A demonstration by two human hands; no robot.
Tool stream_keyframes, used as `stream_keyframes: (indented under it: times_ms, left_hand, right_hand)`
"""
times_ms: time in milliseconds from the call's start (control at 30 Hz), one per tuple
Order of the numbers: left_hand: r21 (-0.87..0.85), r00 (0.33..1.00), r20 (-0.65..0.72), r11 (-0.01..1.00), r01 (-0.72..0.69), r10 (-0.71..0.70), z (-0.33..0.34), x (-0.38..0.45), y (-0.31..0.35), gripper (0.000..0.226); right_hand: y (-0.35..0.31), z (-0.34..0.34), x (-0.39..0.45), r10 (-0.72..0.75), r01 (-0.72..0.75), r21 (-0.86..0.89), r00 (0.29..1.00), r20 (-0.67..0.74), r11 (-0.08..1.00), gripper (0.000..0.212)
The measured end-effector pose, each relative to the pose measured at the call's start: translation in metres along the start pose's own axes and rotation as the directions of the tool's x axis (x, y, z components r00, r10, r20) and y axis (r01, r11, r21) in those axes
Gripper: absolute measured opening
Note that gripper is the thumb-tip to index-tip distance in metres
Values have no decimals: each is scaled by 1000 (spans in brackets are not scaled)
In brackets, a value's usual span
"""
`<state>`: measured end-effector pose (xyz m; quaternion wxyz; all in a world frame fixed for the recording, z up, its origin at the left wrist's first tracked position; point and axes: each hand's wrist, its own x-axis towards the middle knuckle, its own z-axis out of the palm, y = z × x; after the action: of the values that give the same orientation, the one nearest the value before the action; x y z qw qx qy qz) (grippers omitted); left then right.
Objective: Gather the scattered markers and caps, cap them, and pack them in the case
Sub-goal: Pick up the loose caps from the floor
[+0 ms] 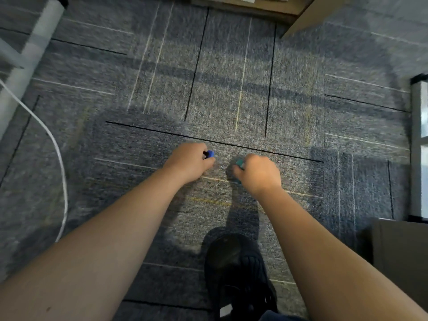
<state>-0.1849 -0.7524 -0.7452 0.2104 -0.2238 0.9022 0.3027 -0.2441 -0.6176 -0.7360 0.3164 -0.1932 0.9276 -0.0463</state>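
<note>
Both arms reach down over grey carpet. My left hand [188, 162] is closed around a marker whose blue end [210, 154] and a bit of black barrel stick out past the fingers. My right hand [258, 173] is closed around a teal marker or cap [239, 163]; only its teal tip shows at the knuckles, with another teal bit below the fist. The two hands are a short gap apart. The frame is blurred. No case and no other markers are in view.
A black shoe [240, 272] stands on the carpet below the hands. A white cable [58, 154] curves along the left beside a grey desk leg [30, 56]. A wooden board [301, 17] lies at the top right, a white frame [419, 147] and a brown box [403, 256] at the right.
</note>
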Motion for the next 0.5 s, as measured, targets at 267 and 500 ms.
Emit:
stream_keyframes:
  times_ms: [267,500]
  left_hand:
    - [-452,911,-306,884,118,-278,-109,-52,-16,26]
    - [-658,762,-485,753,5,-429,-230,-166,-14,8]
  right_hand:
    - [-119,-87,-12,-216,249,321,967,-134,914,18]
    - [-235,-177,-104,-494,520,201,853,-167,830,10]
